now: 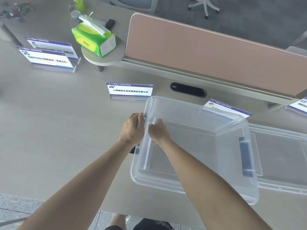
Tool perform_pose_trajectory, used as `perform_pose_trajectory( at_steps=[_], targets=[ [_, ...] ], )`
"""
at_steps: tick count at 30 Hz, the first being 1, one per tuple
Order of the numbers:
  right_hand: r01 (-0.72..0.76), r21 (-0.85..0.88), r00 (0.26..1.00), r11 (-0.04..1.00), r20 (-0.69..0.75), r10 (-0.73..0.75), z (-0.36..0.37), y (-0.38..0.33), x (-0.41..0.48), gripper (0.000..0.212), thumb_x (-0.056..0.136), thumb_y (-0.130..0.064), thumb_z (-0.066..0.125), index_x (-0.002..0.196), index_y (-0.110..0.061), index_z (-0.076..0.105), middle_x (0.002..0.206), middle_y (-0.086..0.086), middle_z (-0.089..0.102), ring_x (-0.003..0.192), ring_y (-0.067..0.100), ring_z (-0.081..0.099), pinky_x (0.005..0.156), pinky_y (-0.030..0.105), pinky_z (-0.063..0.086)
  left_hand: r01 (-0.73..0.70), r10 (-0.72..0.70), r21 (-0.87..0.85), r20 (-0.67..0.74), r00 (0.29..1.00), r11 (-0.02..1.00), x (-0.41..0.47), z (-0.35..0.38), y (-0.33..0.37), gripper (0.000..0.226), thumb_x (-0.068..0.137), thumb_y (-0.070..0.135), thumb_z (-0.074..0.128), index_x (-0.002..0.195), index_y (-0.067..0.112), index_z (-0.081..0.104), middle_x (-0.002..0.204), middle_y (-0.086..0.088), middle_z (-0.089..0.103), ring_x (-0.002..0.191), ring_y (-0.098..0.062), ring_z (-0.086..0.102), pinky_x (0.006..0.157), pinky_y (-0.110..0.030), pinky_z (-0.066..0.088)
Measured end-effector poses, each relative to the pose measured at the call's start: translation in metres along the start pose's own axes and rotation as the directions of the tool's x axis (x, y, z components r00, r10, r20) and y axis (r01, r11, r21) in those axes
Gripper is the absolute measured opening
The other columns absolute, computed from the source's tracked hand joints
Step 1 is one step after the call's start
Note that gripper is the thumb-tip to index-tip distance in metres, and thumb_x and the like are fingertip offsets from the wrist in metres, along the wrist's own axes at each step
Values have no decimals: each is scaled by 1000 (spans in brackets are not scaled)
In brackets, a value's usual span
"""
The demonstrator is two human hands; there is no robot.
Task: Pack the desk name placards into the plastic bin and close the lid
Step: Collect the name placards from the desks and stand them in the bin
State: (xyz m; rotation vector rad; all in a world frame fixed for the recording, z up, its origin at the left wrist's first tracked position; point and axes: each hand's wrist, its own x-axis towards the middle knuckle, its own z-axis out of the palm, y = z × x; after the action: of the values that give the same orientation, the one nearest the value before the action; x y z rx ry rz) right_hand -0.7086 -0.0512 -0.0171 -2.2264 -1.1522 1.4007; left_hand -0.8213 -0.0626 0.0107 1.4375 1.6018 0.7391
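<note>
Acrylic placards, two of them (49,55), stand far left on the grey wood-grain desk (58,122), green tissue box (93,39) on a small round riser behind. Third placard (130,90) stands upright mid-desk, just beyond the clear plastic bin (216,166). Left hand (132,128) grips the bin's left rim from outside; right hand (158,131) inside, fingers pinching a placard (149,146) held on edge against the left wall. Bin otherwise bare. Lid (282,160) lies flat right of it. Two more placards (227,107) behind bin, below pink divider (207,52). Near desk edge open.
</note>
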Motion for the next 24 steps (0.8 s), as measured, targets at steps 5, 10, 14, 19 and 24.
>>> perform_pose_trajectory(
  at_steps=[5,10,14,19,24],
  targets=[
    [-42,46,999,998,21,41,-4,-3,-6,71,99,-55,18,144,-6,40,134,13,55,88,22,56,49,24,42,21,-26,93,53,998,995,6,-1,-3,43,104,26,26,117,17,66,117,-2,63,117,-19,53,86,-21,33],
    [-64,100,991,993,123,51,-29,-5,-27,73,97,-61,19,139,-7,45,111,11,55,95,31,66,88,46,58,26,-43,190,86,995,981,6,-10,7,29,101,30,31,93,23,58,100,-2,61,110,-33,55,79,-34,38],
    [-5,97,998,995,68,-1,-72,-10,-54,65,101,-56,30,129,-2,53,114,24,61,101,38,67,91,43,56,-59,54,205,30,998,977,4,-26,22,39,100,25,43,135,11,55,133,-10,59,120,-32,53,101,-38,39],
    [157,41,985,987,-81,-154,-129,-14,-118,22,98,-30,55,101,-11,65,109,15,70,80,23,71,80,35,58,-298,297,-31,-45,954,954,8,-32,73,30,96,17,47,117,16,68,117,-4,65,106,-24,59,87,-30,46],
    [270,12,929,963,-267,-257,-169,-7,-188,17,98,-23,58,97,-12,70,95,6,75,72,14,71,66,22,53,-327,338,-107,118,934,939,-2,-20,109,26,97,21,46,104,23,71,92,1,71,78,-18,59,66,-25,45]
  ],
)
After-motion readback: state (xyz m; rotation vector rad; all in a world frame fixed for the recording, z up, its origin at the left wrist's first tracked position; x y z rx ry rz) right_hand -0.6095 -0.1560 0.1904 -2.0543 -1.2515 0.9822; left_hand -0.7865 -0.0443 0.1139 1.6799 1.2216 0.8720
